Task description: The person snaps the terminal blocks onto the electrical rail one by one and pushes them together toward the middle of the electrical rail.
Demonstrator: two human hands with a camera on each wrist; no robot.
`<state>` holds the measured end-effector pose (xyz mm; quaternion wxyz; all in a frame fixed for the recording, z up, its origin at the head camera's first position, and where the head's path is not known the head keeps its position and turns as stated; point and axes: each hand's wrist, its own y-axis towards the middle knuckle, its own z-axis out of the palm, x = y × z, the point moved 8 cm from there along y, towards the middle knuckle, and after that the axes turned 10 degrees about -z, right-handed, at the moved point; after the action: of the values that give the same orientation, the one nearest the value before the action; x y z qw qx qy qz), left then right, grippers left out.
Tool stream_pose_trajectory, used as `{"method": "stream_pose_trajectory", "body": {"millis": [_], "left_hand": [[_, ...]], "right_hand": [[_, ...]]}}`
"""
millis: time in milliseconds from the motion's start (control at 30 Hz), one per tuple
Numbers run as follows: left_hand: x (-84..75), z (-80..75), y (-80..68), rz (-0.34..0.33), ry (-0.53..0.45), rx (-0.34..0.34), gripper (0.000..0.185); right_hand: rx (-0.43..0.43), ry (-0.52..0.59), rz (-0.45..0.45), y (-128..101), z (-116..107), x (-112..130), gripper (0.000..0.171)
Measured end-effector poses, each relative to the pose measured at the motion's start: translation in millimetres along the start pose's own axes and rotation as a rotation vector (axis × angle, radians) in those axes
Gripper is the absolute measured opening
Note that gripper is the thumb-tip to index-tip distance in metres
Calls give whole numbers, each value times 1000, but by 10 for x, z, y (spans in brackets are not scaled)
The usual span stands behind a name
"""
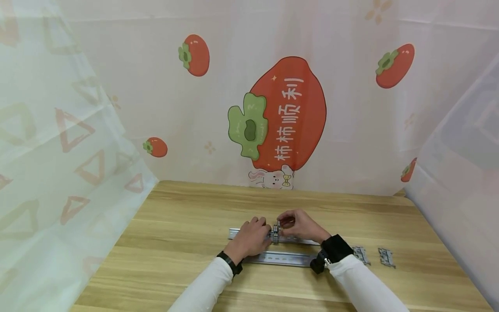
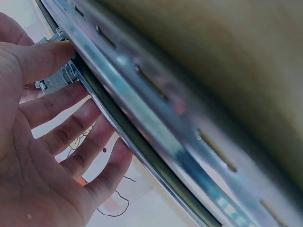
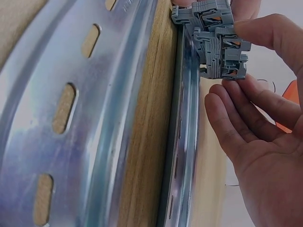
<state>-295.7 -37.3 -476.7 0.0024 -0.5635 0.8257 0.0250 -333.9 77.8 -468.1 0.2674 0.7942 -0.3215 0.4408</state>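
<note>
Two slotted metal rails lie side by side on the wooden table point(image 1: 187, 208): a far rail point(image 1: 238, 234) and a near rail point(image 1: 280, 258). Both hands meet over the far rail. My left hand point(image 1: 253, 237) point(image 2: 71, 71) holds a grey terminal block point(image 2: 56, 79) point(image 3: 201, 14) against the rail point(image 2: 156, 127), thumb on the block and fingers point(image 2: 71, 127) reaching behind the rail. My right hand point(image 1: 300, 224) point(image 3: 236, 61) pinches a second grey terminal block point(image 3: 221, 56) beside the first, thumb point(image 3: 272, 33) above and fingertips below. The two blocks point(image 1: 275, 234) sit touching on the rail edge point(image 3: 189, 118).
Two loose grey terminal blocks point(image 1: 361, 255) point(image 1: 386, 257) lie on the table to the right of the near rail. Printed curtains point(image 1: 273, 108) close in the table at the back and both sides. A black band sits on each wrist.
</note>
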Motion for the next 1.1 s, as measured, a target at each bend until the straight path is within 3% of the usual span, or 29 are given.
{"method": "stream_pose_trajectory", "body": {"millis": [200, 533, 1100], "left_hand": [[3, 4, 7, 1, -1, -2, 35], [7, 16, 17, -2, -3, -4, 34], [10, 17, 2, -5, 0, 3, 34]], "right_hand": [[19, 14, 11, -30, 3, 141, 40], [14, 0, -7, 16, 17, -189, 41], [25, 17, 11, -7, 54, -170, 39]]}}
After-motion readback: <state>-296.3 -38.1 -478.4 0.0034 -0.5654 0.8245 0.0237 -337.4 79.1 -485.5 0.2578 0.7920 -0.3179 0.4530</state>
